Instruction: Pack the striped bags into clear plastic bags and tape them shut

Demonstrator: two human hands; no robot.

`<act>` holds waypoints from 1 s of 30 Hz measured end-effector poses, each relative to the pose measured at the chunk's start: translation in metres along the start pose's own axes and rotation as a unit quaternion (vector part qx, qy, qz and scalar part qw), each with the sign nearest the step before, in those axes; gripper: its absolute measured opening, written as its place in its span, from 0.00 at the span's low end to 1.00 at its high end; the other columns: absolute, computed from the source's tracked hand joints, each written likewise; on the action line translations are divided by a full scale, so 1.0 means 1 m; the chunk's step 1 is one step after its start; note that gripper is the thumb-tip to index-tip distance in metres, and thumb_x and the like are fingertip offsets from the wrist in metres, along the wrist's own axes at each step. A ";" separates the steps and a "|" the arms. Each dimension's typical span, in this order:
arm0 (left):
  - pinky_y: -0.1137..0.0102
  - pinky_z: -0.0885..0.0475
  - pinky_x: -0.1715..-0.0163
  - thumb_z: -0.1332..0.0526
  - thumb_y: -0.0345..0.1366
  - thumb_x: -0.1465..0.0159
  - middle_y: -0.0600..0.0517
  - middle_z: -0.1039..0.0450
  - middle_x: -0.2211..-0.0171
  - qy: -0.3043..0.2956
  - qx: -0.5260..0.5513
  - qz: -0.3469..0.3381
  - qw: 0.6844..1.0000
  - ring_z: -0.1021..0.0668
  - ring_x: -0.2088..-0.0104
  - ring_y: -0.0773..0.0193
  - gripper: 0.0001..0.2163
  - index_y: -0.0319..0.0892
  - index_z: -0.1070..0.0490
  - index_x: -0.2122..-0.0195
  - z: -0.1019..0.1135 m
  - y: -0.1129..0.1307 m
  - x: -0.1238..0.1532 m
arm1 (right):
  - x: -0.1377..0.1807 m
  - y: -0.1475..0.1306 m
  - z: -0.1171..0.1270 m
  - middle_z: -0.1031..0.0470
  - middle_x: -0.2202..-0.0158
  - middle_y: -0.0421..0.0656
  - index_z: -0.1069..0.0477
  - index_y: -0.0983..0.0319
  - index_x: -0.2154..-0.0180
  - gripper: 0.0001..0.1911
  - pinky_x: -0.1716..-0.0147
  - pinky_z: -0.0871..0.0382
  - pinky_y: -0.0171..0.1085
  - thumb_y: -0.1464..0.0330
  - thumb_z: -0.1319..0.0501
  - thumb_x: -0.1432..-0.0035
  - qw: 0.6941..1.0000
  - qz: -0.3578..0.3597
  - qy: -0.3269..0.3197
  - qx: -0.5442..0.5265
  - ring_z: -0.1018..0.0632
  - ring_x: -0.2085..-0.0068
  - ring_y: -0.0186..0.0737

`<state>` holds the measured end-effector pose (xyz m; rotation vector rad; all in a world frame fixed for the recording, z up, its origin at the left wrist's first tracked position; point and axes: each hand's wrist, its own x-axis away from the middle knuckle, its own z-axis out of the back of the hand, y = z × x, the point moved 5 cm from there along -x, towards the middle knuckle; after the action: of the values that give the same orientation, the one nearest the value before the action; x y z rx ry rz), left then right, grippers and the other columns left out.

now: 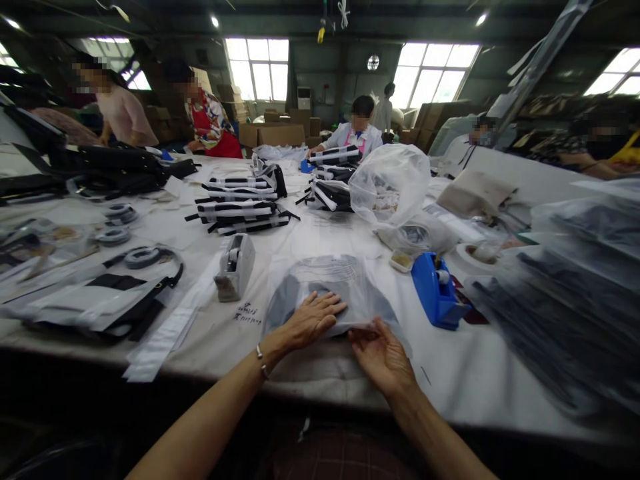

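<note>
In front of me on the table lies a clear plastic bag (345,283) with a dark, rounded item inside, perhaps a handbag. My left hand (313,319) presses flat on top of it, fingers stretched out. At the bag's near edge, my right hand (383,353) pinches the plastic between thumb and fingers, palm turned up. A grey tape dispenser (236,267) stands to the left of the bag. On the right is a blue tape dispenser (440,293).
Wrapped black bags (240,207) are stacked further back. A black-and-white handbag (95,300) and white strips (167,333) lie left; plastic-wrapped dark goods (565,300) pile up right. A crumpled plastic bag (393,180) stands behind. Several people work around the table (300,380).
</note>
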<state>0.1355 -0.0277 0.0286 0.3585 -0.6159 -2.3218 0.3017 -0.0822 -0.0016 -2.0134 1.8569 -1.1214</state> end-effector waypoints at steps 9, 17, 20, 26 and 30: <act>0.51 0.56 0.34 0.59 0.47 0.28 0.51 0.47 0.32 0.000 0.003 0.009 1.000 0.47 0.32 0.59 0.22 0.51 0.43 0.35 -0.001 -0.002 -0.002 | 0.037 -0.004 0.087 0.22 0.71 0.38 0.29 0.60 0.71 0.09 0.53 0.24 0.50 0.72 0.30 0.53 0.996 -0.026 0.071 -0.050 0.19 0.65 0.41; 0.51 0.55 0.34 0.55 0.47 0.28 0.47 0.46 0.33 -0.033 -0.044 -0.006 0.998 0.45 0.32 0.56 0.23 0.47 0.43 0.35 0.009 0.012 0.002 | 0.030 0.033 0.010 0.21 0.67 0.42 0.30 0.61 0.65 0.16 0.55 0.23 0.48 0.68 0.26 0.54 0.985 -0.153 0.024 -0.070 0.19 0.62 0.43; 0.53 0.51 0.35 0.49 0.53 0.32 0.45 0.44 0.34 -0.007 -0.089 -0.041 0.995 0.42 0.33 0.54 0.27 0.47 0.43 0.35 0.010 0.026 0.021 | 0.024 0.046 -0.007 0.21 0.72 0.41 0.29 0.63 0.66 0.13 0.67 0.22 0.40 0.72 0.28 0.52 0.985 -0.163 0.042 -0.043 0.20 0.71 0.38; 0.53 0.49 0.36 0.43 0.38 0.33 0.44 0.40 0.36 0.139 -0.276 -0.073 0.948 0.40 0.35 0.53 0.23 0.43 0.41 0.37 -0.011 0.049 0.063 | 0.028 0.061 -0.001 0.23 0.78 0.36 0.29 0.63 0.69 0.17 0.85 0.34 0.29 0.67 0.25 0.57 0.979 -0.194 0.062 0.014 0.26 0.82 0.31; 0.60 0.35 0.49 0.49 0.27 0.32 0.48 0.24 0.59 0.268 -0.335 -0.032 0.903 0.25 0.55 0.59 0.10 0.41 0.29 0.58 -0.007 0.044 0.085 | 0.034 0.052 0.012 0.26 0.81 0.36 0.31 0.64 0.72 0.18 0.86 0.39 0.27 0.63 0.25 0.57 0.975 -0.204 0.054 0.075 0.29 0.83 0.29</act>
<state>0.1022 -0.1172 0.0383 0.6477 0.4641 -2.1861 0.2663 -0.1276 -0.0273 -2.3468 1.3801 -1.4485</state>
